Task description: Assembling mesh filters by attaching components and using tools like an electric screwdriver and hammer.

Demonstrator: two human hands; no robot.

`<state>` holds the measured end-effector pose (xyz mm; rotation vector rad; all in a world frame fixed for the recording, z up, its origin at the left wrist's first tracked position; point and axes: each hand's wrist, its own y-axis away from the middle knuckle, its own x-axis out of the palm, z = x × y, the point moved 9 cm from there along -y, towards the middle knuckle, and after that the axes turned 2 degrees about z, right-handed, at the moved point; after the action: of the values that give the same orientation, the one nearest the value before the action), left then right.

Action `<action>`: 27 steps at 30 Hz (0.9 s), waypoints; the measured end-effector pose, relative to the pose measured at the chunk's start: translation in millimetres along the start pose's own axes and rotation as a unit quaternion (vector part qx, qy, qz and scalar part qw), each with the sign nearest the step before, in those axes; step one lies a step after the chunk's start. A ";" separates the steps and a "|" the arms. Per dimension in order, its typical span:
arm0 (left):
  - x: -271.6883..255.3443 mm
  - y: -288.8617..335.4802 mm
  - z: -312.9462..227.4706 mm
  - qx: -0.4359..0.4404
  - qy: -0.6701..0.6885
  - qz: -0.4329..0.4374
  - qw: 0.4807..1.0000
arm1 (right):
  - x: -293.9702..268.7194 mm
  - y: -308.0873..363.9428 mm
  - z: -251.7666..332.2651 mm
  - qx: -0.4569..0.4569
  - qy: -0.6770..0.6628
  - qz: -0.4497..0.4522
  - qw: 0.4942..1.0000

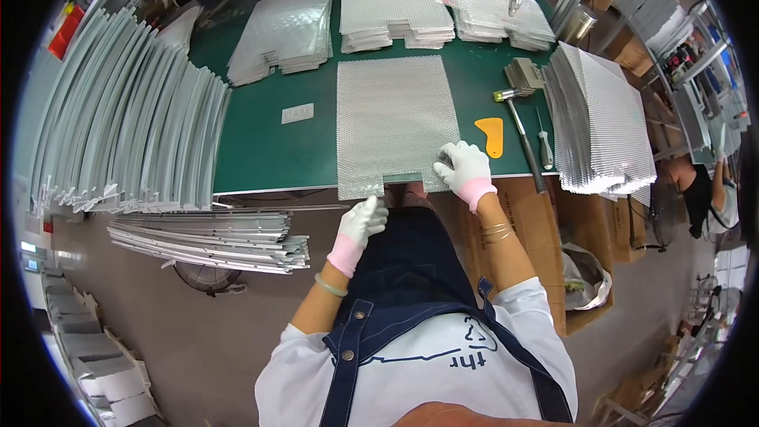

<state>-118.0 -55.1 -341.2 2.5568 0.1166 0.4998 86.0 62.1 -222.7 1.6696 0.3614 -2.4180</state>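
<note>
A silver mesh sheet with a notch in its near edge lies flat on the green tabletop. Its near end hangs slightly over the table's front edge. My right hand, in a white glove with a pink cuff, has its fingers bent around the sheet's near right corner, beside the notch. Just off the near left tab is my left hand, gloved the same way. Its fingers are curled together, and whatever they may hold is hidden.
Right of the sheet lie an orange scraper, a hammer, a screwdriver and a grey block. Mesh stacks stand behind and at the right. Pale frame strips crowd the left. Cardboard boxes stand below.
</note>
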 end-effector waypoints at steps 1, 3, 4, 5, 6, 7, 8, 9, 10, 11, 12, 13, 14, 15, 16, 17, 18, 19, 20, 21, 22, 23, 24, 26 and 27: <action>2.4 -5.2 -0.4 0.000 -0.001 0.003 1.000 | -0.6 0.1 -2.0 0.003 0.001 -0.002 1.000; 10.2 -18.3 4.0 -0.031 0.154 0.002 0.988 | 0.5 -0.8 -7.2 -0.002 -0.005 0.004 1.000; 11.9 -27.2 7.6 -0.040 0.174 0.009 0.984 | 1.7 -0.9 -10.3 -0.005 0.019 0.005 1.000; 6.2 -34.6 9.5 -0.026 0.174 -0.014 0.984 | 5.1 -3.7 -9.6 -0.002 0.028 0.017 0.999; -3.1 -43.9 14.7 -0.005 0.152 -0.016 0.988 | 6.3 -4.1 -6.9 -0.013 0.010 0.011 1.000; -10.1 -47.2 15.2 0.017 0.146 -0.019 0.989 | 9.6 -7.6 -2.4 -0.010 0.025 0.037 0.999; -14.2 -42.8 8.4 0.044 0.126 -0.060 0.989 | 9.3 -7.3 -0.2 -0.013 0.022 0.020 0.999; -20.2 -41.4 5.2 0.070 0.112 -0.075 0.988 | 7.8 -7.5 3.4 -0.014 0.006 0.026 1.000; -13.4 -34.3 -4.0 0.085 0.102 -0.080 0.988 | 8.4 -11.6 -2.4 -0.019 -0.028 0.060 0.998; -8.2 -33.6 -6.4 0.087 0.098 -0.065 0.989 | 10.3 -14.7 -7.8 -0.028 -0.064 0.094 0.993; -6.9 -34.4 -8.4 0.089 0.087 -0.064 0.990 | -4.9 -22.5 -26.9 -0.029 -0.124 -0.032 0.991; -7.4 -33.8 -9.6 0.090 0.076 -0.068 0.991 | -31.2 -32.3 -46.6 -0.013 -0.124 -0.120 0.985; -8.6 -33.8 -9.0 0.094 0.078 -0.066 0.990 | -69.5 -35.0 -59.3 0.036 -0.120 -0.229 0.965; -8.7 -33.4 -9.1 0.092 0.070 -0.065 0.991 | -95.7 -42.9 -76.0 0.048 -0.044 -0.290 0.955; -11.8 -33.2 -7.1 0.088 0.064 -0.069 0.992 | -114.3 -50.9 -88.2 0.129 0.053 -0.285 0.948; -11.3 -32.6 -7.6 0.090 0.061 -0.066 0.992 | -121.1 -61.8 -111.3 0.198 0.125 -0.254 0.938; -10.7 -31.6 -6.9 0.085 0.060 -0.063 0.993 | -128.9 -64.8 -126.6 0.235 0.178 -0.253 0.921; -9.7 -31.0 -6.7 0.083 0.063 -0.063 0.993 | -123.1 -79.6 -148.5 0.271 0.210 -0.192 0.920; -10.5 -29.1 -5.8 0.072 0.063 -0.084 0.992 | -116.5 -84.0 -160.1 0.266 0.233 -0.175 0.919; -11.2 -26.9 -5.9 0.075 0.068 -0.093 0.991 | -112.1 -89.0 -160.6 0.254 0.256 -0.153 0.920; -10.2 -24.4 -7.1 0.080 0.060 -0.092 0.991 | -111.6 -89.8 -161.0 0.249 0.270 -0.160 0.916; -11.0 -19.9 -6.8 0.085 0.057 -0.095 0.990 | -113.8 -89.5 -155.8 0.239 0.285 -0.165 0.913; -10.3 -20.9 -4.5 0.084 0.063 -0.085 0.991 | -114.5 -89.0 -157.2 0.236 0.297 -0.162 0.911; -5.0 -19.9 -6.4 0.078 0.069 -0.087 0.991 | -119.4 -85.1 -162.7 0.244 0.321 -0.151 0.903; -1.5 -20.2 -7.9 0.069 0.068 -0.076 0.992 | -124.5 -81.6 -158.5 0.233 0.315 -0.151 0.908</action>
<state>-122.0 -34.2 -345.8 2.6200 0.4039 0.6272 248.0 188.8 -152.2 2.8022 0.1250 -2.1994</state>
